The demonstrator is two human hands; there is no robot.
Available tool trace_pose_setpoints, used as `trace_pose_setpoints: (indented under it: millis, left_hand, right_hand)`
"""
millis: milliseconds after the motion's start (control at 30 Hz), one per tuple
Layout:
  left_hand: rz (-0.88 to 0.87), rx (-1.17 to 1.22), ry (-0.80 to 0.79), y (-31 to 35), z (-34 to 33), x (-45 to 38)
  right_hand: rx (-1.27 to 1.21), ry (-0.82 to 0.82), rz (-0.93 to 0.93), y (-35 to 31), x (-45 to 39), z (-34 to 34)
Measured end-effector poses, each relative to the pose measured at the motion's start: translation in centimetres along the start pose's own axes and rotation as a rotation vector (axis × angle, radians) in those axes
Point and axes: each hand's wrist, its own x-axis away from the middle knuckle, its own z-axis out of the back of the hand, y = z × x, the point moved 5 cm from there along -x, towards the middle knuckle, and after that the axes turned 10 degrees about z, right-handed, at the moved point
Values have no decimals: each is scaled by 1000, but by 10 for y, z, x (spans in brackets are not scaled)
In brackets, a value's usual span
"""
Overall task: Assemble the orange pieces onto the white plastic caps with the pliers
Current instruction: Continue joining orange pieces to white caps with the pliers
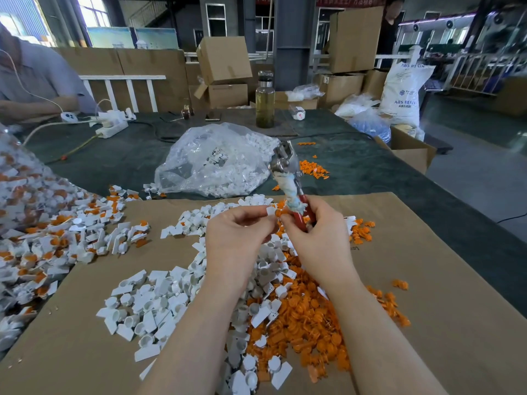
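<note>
Pliers (288, 178) upright in right hand (316, 238), which grips them; left hand (236, 238) pinches white cap (270, 210) and orange piece (278, 212) just left of handles.

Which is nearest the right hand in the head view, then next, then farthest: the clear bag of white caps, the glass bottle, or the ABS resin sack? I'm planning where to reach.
1. Clear bag of white caps, just beyond the right hand, slightly left.
2. Glass bottle, farther back, standing near the table's far edge.
3. ABS resin sack, beyond the table, far right.
</note>
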Motion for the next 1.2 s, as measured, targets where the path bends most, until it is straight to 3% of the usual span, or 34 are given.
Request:
trace_pose_setpoints:
  millis: [300, 600, 833, 1000, 1200]
  left_hand:
    - [-133, -141, 21, 9, -6, 9]
    - [-200, -220, 57, 7, -7, 9]
    - [-147, -146, 115, 2, -1, 5]
    - [-72, 34, 82, -1, 2, 2]
    - [-73, 28, 78, -1, 0, 2]
  right_hand:
    - [77, 57, 9, -3, 1, -1]
    - [29, -42, -6, -1, -2, 0]
    - [-27, -104, -13, 2, -1, -4]
    - [-63, -49, 16, -6, 0, -4]
    - [-17, -30, 13, -7, 0, -6]
